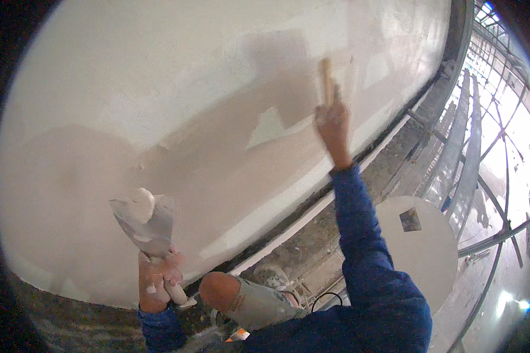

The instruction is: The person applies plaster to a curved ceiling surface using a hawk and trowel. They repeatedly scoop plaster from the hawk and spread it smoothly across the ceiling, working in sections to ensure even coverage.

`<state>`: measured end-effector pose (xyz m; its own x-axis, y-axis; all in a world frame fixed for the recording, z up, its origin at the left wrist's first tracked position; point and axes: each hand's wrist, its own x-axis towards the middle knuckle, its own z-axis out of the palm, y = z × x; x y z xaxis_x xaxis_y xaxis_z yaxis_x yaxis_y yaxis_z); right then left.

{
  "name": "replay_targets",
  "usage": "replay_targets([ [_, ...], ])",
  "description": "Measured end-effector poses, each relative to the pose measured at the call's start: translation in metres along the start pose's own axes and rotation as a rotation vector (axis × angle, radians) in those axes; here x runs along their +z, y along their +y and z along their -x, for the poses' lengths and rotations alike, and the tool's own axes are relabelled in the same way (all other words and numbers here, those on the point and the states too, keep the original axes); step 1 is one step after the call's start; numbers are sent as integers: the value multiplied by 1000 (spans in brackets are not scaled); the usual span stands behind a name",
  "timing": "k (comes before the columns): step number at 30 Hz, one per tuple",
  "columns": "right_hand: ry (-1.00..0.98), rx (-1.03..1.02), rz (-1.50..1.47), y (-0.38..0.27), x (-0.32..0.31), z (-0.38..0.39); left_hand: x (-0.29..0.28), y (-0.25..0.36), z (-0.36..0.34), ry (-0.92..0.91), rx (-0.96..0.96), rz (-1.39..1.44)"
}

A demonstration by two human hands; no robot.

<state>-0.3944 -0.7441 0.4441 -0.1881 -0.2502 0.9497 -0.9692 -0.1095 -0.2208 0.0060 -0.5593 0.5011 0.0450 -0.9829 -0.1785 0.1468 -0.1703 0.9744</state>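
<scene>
Before me spreads a pale plastered wall (206,76), with damp beige patches and smoother white ones. My left hand (159,273), low at the left and smeared with white, grips a flared metal trowel (141,220). A lump of white plaster (142,206) sits on its blade. My right arm reaches far out, and the right hand (334,123) is closed on a narrow yellowish tool (326,79) that lies close to the wall. This tool looks edge-on and slightly blurred, so its exact kind is unclear.
My bent knee (221,291) and a speckled shoe (271,275) are below the wall's lower edge. On the right are a round pale board (421,253) with a dark square patch, long metal planks (453,147) and scaffold tubes (497,235). A dark gap (294,217) runs along the wall.
</scene>
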Motion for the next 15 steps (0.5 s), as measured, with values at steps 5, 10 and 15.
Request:
replay_targets([
  [5, -163, 482, -518, 124, 30, -50, 27, 7, -6, 94, 3, -23],
  [10, -310, 552, -665, 101, 35, -56, 18, -5, -12, 37, -9, 106],
  [15, -261, 315, -308, -15, 34, -14, -12, -8, -17, -176, -9, -8],
])
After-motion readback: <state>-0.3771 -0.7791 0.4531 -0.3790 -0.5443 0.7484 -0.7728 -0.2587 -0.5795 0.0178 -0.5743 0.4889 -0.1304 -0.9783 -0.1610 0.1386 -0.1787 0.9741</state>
